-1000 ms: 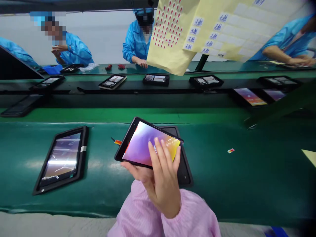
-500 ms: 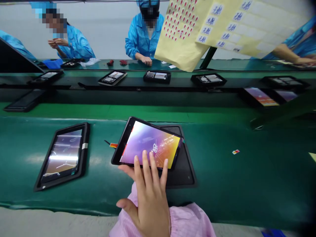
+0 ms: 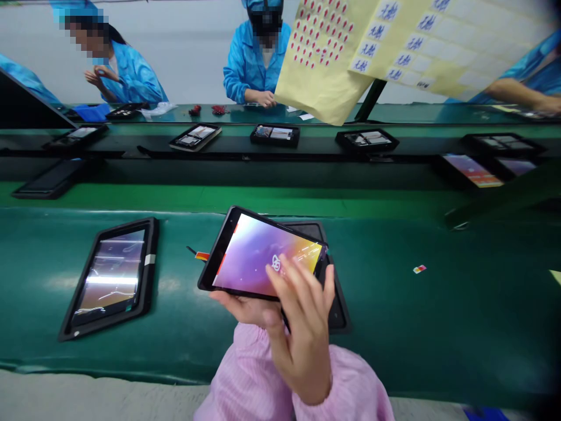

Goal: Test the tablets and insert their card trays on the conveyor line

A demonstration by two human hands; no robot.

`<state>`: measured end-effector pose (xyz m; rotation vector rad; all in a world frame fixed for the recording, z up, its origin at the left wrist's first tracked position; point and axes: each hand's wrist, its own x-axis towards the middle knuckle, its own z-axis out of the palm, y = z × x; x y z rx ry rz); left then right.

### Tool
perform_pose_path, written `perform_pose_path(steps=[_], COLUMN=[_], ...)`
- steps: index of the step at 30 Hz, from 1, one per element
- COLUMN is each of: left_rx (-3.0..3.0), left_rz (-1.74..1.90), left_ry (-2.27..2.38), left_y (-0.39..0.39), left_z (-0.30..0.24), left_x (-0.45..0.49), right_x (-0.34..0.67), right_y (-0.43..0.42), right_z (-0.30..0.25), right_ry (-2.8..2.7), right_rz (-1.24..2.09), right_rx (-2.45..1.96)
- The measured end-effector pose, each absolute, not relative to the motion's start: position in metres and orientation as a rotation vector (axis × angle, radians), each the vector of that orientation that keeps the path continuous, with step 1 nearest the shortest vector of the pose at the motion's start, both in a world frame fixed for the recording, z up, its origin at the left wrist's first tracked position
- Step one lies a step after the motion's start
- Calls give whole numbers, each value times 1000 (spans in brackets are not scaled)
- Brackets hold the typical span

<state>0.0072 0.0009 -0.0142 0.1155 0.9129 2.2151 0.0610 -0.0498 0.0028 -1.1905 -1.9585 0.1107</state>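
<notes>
Black-bezelled tablet with a purple-to-yellow glowing screen (image 3: 258, 254), tilted up above a flat black tray (image 3: 337, 310), near the middle of a dark green conveyor belt (image 3: 394, 316). Left hand (image 3: 245, 308) in a pink sleeve (image 3: 236, 368), curled under the tablet's near edge, its fingers (image 3: 230, 301) closed on the tablet and bearing its weight. Right hand (image 3: 304, 333) raised in front, fingers (image 3: 298, 280) spread and open, blurred across the screen's right half, with no clear grip; contact with the glass impossible to confirm. Just left of the tablet, a small orange strip on a thin dark tail (image 3: 202, 255), lying on the belt. Further left, a cracked-looking screen in a black case (image 3: 149, 275). Risk of the tilted tablet slipping from a hold along one edge and landing corner-first on the tray; risk too of a sleeve snagging the thin strip. Underside of the tablet and the left thumb hidden from view. Far off, a row of black trays (image 3: 275, 135), a co-worker in a blue smock (image 3: 256, 64) and a hanging pale yellow sheet of red stickers (image 3: 324, 64), cut off by the top of the view.
</notes>
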Motion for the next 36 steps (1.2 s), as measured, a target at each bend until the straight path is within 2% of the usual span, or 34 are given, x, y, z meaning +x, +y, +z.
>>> perform_pose_path(steps=[4, 9, 19, 25, 36], left_rx=[55, 161, 176, 174, 35], left_rz=[2482, 2447, 2379, 2373, 2353], left_ry=[842, 718, 809, 717, 895], left_y=[2, 4, 10, 4, 2], left_z=[-10, -15, -30, -19, -20], left_x=[13, 11, 3, 16, 9], right_x=[68, 76, 126, 87, 64], right_y=[-35, -35, -18, -31, -61], right_z=[-5, -14, -34, -25, -31], right_ry=[-1928, -1844, -1613, -1899, -2182], right_rz=[107, 87, 60, 38, 143], right_rx=[-1279, -1245, -1415, -1215, -1370])
